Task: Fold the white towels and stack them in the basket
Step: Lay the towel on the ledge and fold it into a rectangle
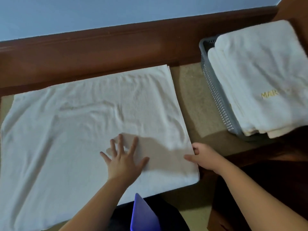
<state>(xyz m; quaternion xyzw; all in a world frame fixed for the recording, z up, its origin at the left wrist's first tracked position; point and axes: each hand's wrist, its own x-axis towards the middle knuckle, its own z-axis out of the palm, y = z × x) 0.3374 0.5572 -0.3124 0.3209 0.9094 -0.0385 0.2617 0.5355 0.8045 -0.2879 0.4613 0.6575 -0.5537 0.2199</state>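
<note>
The right hand [202, 157] pinches the right edge of the white towel [86, 130], thumb on top, its other fingers hidden beneath. The left hand [124, 157] presses flat on it, fingers spread. Far right, folded towels [261, 72] fill the grey basket [215, 90], partly cut off by the frame.

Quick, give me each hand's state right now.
Left hand: open, fingers spread, pressing flat on the white towel.
Right hand: closed, its grip pinching the towel's right edge.
</note>
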